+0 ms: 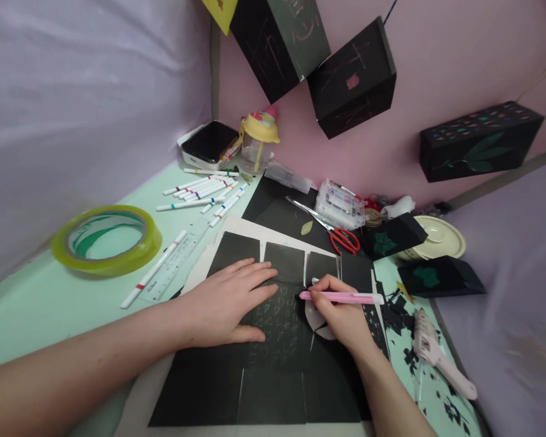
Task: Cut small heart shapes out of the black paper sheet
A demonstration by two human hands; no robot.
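Head view: the left hand (236, 300) lay palm down, fingers spread, on the black card (273, 394), which rested near and central on a pale board (199, 273), its far edge divided into flaps. The right hand (343, 315) closed round a pink pen-like tool (346, 297) over the card's right half; the tool's left end pointed toward the left hand, its tip too dark to identify. Were that tip sharp, a leftward slip could have reached the fingers; uneven pressure could have let the card twist, and a stray stroke could have torn a flap or marred the faint outlined shapes (282, 315). The card was matte and creased, the tool's barrel smooth. At right, jagged black scraps (395, 315) littered the tabletop; on the far side lay metal scissors (329, 227) with red looped handles; at left, a glossy tape roll (131, 259) formed a thick ring.
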